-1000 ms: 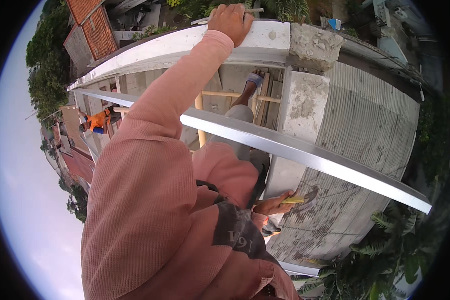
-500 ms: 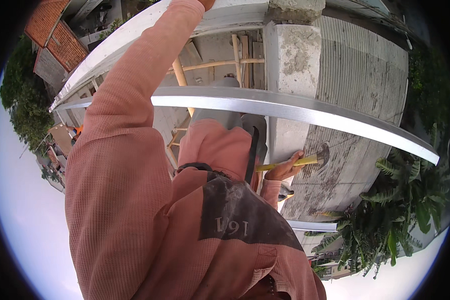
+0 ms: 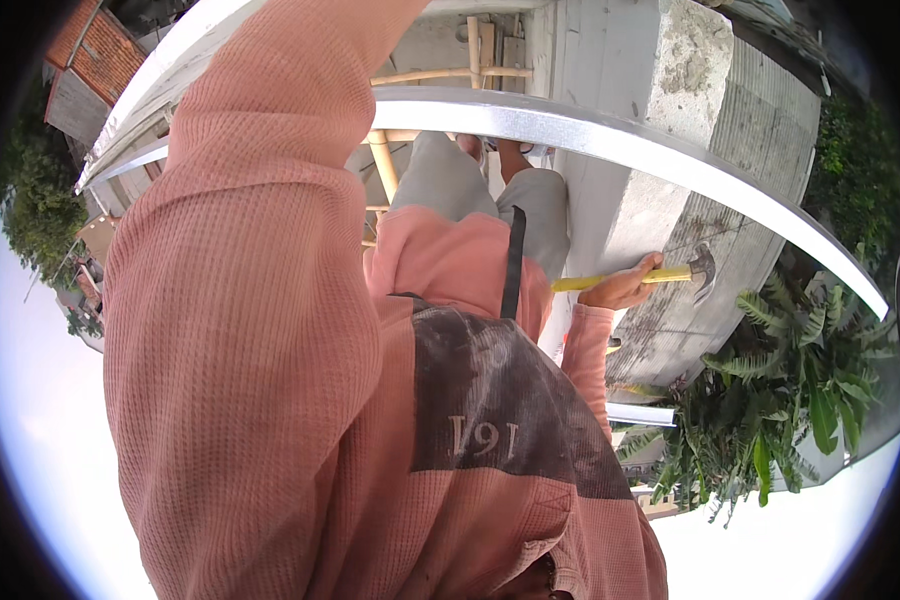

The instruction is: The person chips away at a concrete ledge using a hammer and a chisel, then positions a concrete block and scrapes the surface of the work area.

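The right hand (image 3: 625, 288) is wrapped around the yellow handle of a claw hammer with a dark metal head (image 3: 670, 273), fingers curled closed on the shaft near its middle, so the handle sticks out to the left of the fist and the head points right. The hammer lies roughly level, its head resting against or just beside the grey ribbed concrete wall (image 3: 760, 180) on the right of the scene; whether it actually touches cannot be told. The left arm in a salmon-pink waffle-knit sleeve (image 3: 240, 300) fills the left and middle of the view and rises toward the top edge, where the left hand passes out of sight, so its grip cannot be told. A long shiny metal rail (image 3: 610, 135) curves across the scene from upper left to far right, passing above the hammer and in front of a rough white concrete pillar (image 3: 660, 90). Beyond the rail, grey trousers (image 3: 470, 190) and bamboo poles (image 3: 385, 170) show. Green leafy plants (image 3: 790, 370) stand at the right, near the wall's base, and red tiled roofs (image 3: 80, 60) lie at the far left.
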Demonstrator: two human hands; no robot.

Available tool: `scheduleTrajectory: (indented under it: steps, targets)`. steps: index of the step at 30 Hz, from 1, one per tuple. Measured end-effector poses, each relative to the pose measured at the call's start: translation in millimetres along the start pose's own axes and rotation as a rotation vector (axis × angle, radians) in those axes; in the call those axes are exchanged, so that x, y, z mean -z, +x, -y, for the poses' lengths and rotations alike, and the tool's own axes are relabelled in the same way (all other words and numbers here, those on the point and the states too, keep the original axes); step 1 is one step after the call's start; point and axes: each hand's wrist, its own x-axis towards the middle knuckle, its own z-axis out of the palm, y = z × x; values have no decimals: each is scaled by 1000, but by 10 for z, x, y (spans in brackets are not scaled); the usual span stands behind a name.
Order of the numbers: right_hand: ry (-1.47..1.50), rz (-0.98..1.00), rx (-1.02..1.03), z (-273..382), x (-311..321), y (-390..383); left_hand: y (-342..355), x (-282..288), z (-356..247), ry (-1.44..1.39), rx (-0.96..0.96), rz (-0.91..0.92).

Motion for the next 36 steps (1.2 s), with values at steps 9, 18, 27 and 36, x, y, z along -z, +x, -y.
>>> scheduleTrajectory:
  steps: [9,18,27,36]
  targets:
    - [-26,-46,-39,7,-45,-12,-11,3,48,-8,-4,-15]
    - [-265,-75,13,-61,52,23,-13,44,1,72,-20,-10]
    - [-457,513,129,-400,484,1649,1,-34,134,169,-101,-31]
    - [38,272,310,409,-1631,2896,45,-116,105,184,-252,-99]
